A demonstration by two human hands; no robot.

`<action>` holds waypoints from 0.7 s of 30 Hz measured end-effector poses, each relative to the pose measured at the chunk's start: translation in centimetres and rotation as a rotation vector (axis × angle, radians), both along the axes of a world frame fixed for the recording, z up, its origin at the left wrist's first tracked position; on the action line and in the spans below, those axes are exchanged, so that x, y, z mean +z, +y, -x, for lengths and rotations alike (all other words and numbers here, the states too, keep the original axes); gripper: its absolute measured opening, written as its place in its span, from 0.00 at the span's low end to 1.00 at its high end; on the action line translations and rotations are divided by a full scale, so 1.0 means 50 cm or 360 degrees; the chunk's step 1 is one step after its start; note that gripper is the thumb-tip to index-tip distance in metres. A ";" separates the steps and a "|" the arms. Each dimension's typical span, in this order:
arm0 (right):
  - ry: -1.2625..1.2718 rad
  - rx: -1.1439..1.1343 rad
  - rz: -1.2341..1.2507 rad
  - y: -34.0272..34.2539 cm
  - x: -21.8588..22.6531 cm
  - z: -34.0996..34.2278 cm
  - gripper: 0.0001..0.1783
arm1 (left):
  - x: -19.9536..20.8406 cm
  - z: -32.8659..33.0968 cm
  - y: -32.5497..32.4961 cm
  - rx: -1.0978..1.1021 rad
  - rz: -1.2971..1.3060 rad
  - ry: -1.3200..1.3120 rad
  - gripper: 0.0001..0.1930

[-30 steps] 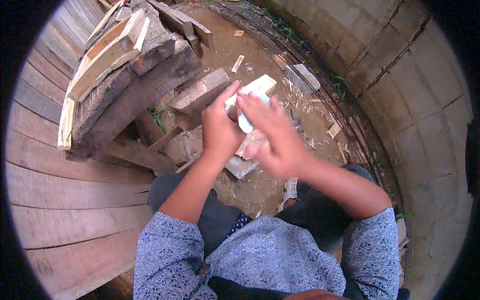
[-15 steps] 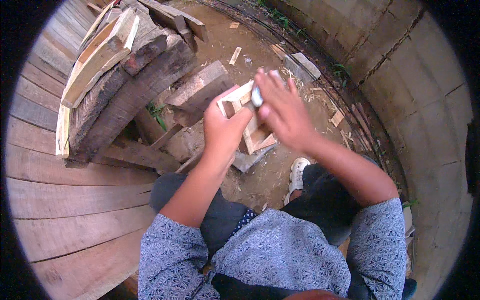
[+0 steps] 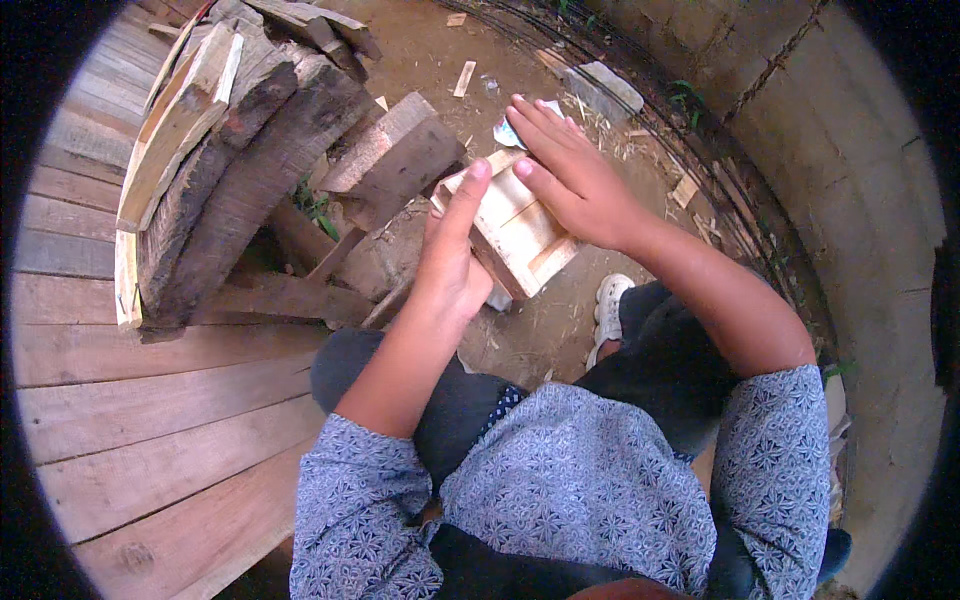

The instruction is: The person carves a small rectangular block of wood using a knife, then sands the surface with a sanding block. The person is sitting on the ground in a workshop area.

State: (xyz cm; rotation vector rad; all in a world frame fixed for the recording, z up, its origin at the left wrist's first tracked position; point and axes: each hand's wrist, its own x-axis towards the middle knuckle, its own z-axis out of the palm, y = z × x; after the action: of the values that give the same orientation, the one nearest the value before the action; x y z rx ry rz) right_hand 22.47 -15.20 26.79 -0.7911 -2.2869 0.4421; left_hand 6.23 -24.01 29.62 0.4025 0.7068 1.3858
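My left hand (image 3: 455,250) is closed round a small pale wooden box (image 3: 520,225), its thumb lying along the near-left edge. The box is tilted above the ground, with a pale slatted-looking face and a side wall showing. My right hand (image 3: 585,190) lies over the box's far right edge, fingers stretched out together and thumb resting near the top. Beneath those fingers sticks out a thin white-and-blue sheet (image 3: 506,134), pressed by the hand; its kind cannot be made out. The right palm hides part of the box.
Rough timbers (image 3: 260,170) are stacked to the left on a plank surface (image 3: 150,425). A wooden block (image 3: 395,150) stands just beyond my left hand. Wood scraps and shavings litter the dirt ground, with a grey block (image 3: 605,88) beside cables and a concrete wall (image 3: 850,230) at right.
The box has been turned over in my left hand: its open compartments faced up before, now a flatter pale face does. My right hand and the sheet have shifted along its far edge.
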 end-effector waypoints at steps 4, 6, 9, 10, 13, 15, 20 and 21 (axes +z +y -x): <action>-0.0015 -0.0009 0.0150 -0.024 -0.022 0.008 0.39 | -0.039 -0.022 -0.018 -0.0023 0.0073 -0.0178 0.29; -0.0239 0.0082 0.0414 -0.052 -0.033 0.019 0.37 | -0.072 -0.034 -0.036 0.0102 0.0257 -0.0155 0.30; -0.0366 0.0352 0.0542 -0.093 -0.046 0.033 0.34 | -0.112 -0.043 -0.044 0.0234 0.0278 -0.0094 0.30; -0.0301 0.0334 0.0498 -0.094 -0.051 0.031 0.34 | -0.121 -0.039 -0.047 0.0250 0.0153 -0.0124 0.29; -0.0215 0.0130 0.0616 -0.083 -0.064 0.023 0.33 | -0.132 -0.032 -0.062 0.0228 0.0220 -0.0181 0.24; -0.0288 0.0121 0.0638 -0.069 -0.075 0.017 0.35 | -0.131 -0.030 -0.062 0.0173 0.0183 -0.0034 0.28; -0.0224 0.0407 0.0404 -0.058 -0.099 0.019 0.37 | -0.120 -0.028 -0.047 0.0305 0.0158 0.0078 0.27; -0.0243 0.0288 0.0492 -0.060 -0.098 0.021 0.37 | -0.118 -0.027 -0.045 0.0140 0.0212 0.0051 0.27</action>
State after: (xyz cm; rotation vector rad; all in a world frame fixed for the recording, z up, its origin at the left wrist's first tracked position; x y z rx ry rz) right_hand 21.40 -18.18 21.89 -0.7910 -2.4778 0.8609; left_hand 7.57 -26.26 23.74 0.2917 0.8467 1.4082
